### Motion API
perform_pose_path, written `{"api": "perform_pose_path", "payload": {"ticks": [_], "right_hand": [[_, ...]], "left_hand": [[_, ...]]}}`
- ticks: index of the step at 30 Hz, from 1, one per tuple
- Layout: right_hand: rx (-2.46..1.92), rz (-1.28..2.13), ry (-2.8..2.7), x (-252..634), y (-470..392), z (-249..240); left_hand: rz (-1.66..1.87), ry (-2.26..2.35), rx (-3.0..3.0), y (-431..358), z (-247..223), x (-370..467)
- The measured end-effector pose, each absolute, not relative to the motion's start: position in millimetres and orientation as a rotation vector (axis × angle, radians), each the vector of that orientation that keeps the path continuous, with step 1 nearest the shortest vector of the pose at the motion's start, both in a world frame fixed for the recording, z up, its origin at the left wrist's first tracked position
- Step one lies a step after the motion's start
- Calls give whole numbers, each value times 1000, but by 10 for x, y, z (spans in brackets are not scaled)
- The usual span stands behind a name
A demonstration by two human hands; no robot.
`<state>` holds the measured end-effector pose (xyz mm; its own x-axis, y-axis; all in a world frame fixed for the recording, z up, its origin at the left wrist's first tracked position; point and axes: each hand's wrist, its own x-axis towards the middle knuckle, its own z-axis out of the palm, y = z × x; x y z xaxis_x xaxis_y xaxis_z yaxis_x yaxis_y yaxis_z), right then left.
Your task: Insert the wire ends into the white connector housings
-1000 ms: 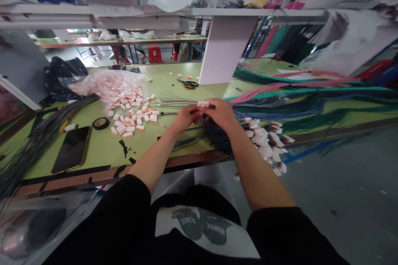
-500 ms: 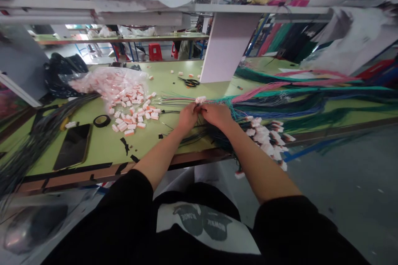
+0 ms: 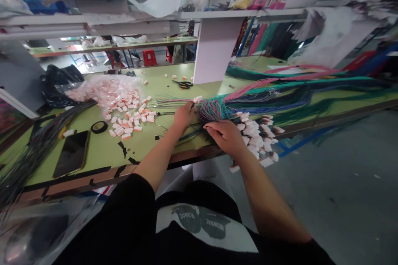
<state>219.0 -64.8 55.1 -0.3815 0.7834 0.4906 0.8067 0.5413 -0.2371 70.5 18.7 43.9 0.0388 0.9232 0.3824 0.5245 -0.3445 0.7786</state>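
Near the middle of the green table, my left hand (image 3: 184, 115) is closed on a small white connector (image 3: 197, 99), which shows at its fingertips. My right hand (image 3: 225, 134) has its thumb and forefinger curled close together near the table's front edge; what they hold, if anything, is too small to tell. Just beyond it lies a bundle of thin teal and pink wires (image 3: 214, 107). A cluster of wired white connectors (image 3: 256, 136) hangs at the table edge beside my right wrist. Loose white and orange connectors (image 3: 133, 120) lie left of my left hand.
A clear bag of connectors (image 3: 108, 89), black tape roll (image 3: 99, 127), phone (image 3: 71, 153) and dark wires (image 3: 34, 153) lie to the left. Black scissors (image 3: 183, 84) rest near a white upright panel (image 3: 213, 49). Long coloured wires (image 3: 292, 87) stretch right. A shelf (image 3: 124, 20) crosses above.
My right hand has moved away from my left hand, down and to the right, uncovering the wire bundle. The left hand stays at the connector. The camera view has shifted slightly.
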Motion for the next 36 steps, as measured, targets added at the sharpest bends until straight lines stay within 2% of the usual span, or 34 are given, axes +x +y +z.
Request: {"api": "perform_pose_path", "payload": {"ticks": [3, 10, 16, 24, 31, 36], "right_hand": [[-1311, -64, -2181, 2288, -789, 420], [-1174, -399, -2572, 1927, -956, 185], [-1092, -381, -2535, 1947, -995, 57], [-1134, -293, -2520, 2003, -1068, -15], [-1141, -290, -2542, 1946, -1112, -2], [-1242, -276, -2596, 1937, -1120, -11]], "left_hand": [[1169, 1366, 1973, 140, 550, 907], [876, 1112, 2052, 235, 854, 1546], [793, 1116, 1994, 291, 882, 1895], [485, 1108, 1949, 303, 650, 1753], [500, 1031, 1842, 261, 825, 1500], [605, 1120, 1998, 213, 926, 1088]]}}
